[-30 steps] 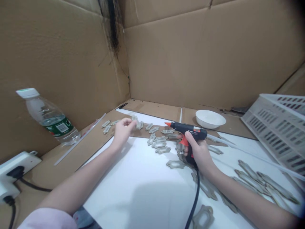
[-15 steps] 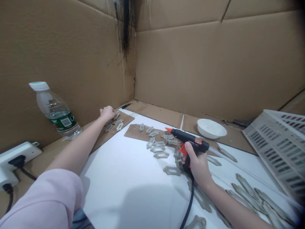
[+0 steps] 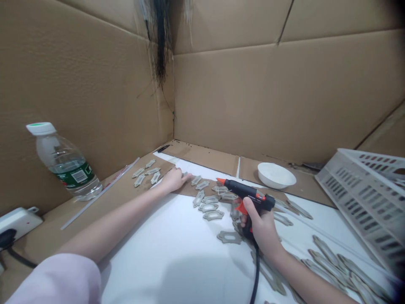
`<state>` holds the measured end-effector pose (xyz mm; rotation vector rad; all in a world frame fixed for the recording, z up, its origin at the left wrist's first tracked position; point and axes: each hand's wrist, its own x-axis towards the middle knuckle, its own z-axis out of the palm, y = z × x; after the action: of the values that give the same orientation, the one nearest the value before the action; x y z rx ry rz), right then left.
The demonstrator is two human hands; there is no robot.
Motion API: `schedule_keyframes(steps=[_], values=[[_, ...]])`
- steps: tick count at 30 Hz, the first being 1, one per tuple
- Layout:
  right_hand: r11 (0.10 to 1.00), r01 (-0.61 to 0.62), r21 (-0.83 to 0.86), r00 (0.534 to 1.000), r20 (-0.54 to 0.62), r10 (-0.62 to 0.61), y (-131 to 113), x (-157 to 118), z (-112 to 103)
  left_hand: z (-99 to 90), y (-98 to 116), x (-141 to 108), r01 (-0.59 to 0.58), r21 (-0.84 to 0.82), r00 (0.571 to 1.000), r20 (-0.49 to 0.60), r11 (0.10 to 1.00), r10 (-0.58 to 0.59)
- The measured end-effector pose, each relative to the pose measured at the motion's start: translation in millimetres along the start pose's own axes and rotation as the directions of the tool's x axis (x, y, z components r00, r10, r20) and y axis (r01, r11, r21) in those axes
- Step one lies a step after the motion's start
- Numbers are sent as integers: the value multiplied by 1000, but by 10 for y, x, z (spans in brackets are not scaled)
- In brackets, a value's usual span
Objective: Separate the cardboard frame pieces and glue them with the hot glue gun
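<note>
- The black-and-orange hot glue gun (image 3: pixel 245 195) sits right of centre above the white sheet, its orange nozzle pointing far and left.
- The right hand (image 3: pixel 262 226) is clenched around the gun's grip, with the fingers wrapped and the thumb on top.
- The black cord (image 3: pixel 255 274) drops from the gun's base toward the near edge.
- The left hand (image 3: pixel 173 179) lies with fingers stretched out on a brown cardboard strip (image 3: pixel 205 190), its fingertips touching or just beside a small piece. Whether it grasps that piece, I cannot tell.
- Grey-beige frame-shaped cutouts (image 3: pixel 213 215) lie in rows between the hands, and more are scattered right and near.
- Another cluster of cutouts (image 3: pixel 145 171) lies left of the left hand.
- Beyond the gun stands a white bowl (image 3: pixel 276 175).
- A white plastic basket (image 3: pixel 357 194) leans at the far right.
- At the left are a water bottle (image 3: pixel 65 164) lying on its side and a power strip (image 3: pixel 15 223).
</note>
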<state>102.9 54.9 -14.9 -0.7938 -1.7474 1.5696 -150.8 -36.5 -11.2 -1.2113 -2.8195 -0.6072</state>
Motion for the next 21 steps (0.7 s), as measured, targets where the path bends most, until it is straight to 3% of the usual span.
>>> schedule_keyframes(steps=[5, 13, 20, 21], values=[[995, 20, -98, 1000, 1, -20, -31, -38, 5, 171, 83, -25, 7, -92, 999, -41, 996, -11], [993, 34, -114, 999, 25, -31, -55, -29, 6, 148, 111, -77, -12, -430, 996, -80, 903, -25], [994, 35, -101, 999, 35, -31, -22, -32, -6, -73, 336, -595, 44, -686, 996, 90, 726, 25], [995, 34, -94, 999, 31, -31, -11, -29, -5, -115, 383, -694, 95, -755, 988, 149, 648, 28]])
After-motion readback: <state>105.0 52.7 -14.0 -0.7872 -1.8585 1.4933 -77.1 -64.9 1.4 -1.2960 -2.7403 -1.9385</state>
